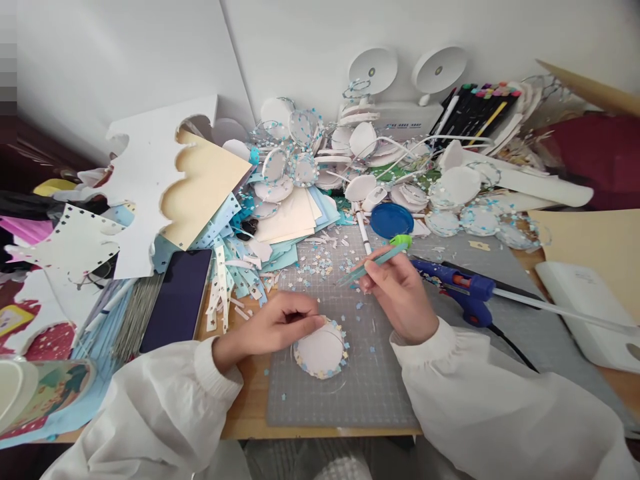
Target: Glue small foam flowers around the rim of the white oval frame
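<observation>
My left hand [280, 321] pinches the upper left rim of a white disc [320, 350], which stands over the grey cutting mat [295, 407]. Small blue and cream paper stars edge the disc along its right and lower rim. In my right hand [400, 293] is a pair of light teal tweezers [377, 262], gripped between thumb and fingers, tips pointing left. Whether a star sits in the tips is too small to tell. Loose paper stars [325, 263] lie scattered on the mat beyond the tweezers.
A blue glue gun [465, 290] with its glue stick and cord lies at right. A phone [177, 300] rests at left. Behind are a blue round lid [391, 220], heaped star-edged white discs [305, 170], coloured paper [210, 190], markers [465, 117] and a twin-headed lamp [373, 70].
</observation>
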Tool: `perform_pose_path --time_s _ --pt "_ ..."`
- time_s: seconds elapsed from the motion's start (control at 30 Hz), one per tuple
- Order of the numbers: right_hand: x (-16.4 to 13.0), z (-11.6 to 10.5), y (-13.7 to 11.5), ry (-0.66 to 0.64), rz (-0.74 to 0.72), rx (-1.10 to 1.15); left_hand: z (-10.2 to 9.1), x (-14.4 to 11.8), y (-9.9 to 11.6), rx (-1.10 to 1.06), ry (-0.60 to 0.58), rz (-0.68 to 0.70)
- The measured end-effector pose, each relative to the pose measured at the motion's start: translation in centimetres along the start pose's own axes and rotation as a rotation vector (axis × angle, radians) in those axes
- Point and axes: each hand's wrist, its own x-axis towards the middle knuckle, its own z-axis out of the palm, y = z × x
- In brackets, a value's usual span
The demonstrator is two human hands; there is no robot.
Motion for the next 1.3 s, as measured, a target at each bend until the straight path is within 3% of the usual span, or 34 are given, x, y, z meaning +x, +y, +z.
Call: perform_pose_path --time_s 0.23,0.33,0.4,0.5,0.6,0.7,0.87,1.07,1.3 --pt "-0.70 -0.64 -0.99 0.159 -0.678 -0.397 0.55 0.06 -0.53 0.237 0.006 0.087" --pt "-0.89 -0.67 -1.11 0.153 -0.772 -0.479 0.83 0.04 -0.49 0.395 0.047 0.170" --pt "-0.90 -0.56 -1.02 0.131 -0.693 -0.434 0.93 -0.02 -0.26 0.480 0.106 0.217" --pt "-0.88 -0.40 -0.68 0.030 -0.444 -0.265 0.85 -0.16 0.15 0.486 0.290 0.261" --pt "-0.88 -0.43 -0.39 -0.120 -0.205 -0.078 0.61 -0.29 0.34 0.382 0.511 0.243" --pt "-0.88 -0.53 -0.38 -0.261 -0.088 0.025 0.44 -0.34 0.21 0.208 0.611 0.222" --pt "-0.83 -0.43 -0.56 -0.401 -0.020 0.051 0.38 -0.32 -0.10 0.011 0.590 0.239" --pt "-0.85 -0.30 -0.54 -0.496 -0.037 0.001 0.28 -0.12 -0.17 -0.114 0.550 0.196" --pt "-0.81 -0.44 -0.58 -0.492 -0.017 -0.010 0.16 -0.21 0.02 -0.162 0.428 0.159"
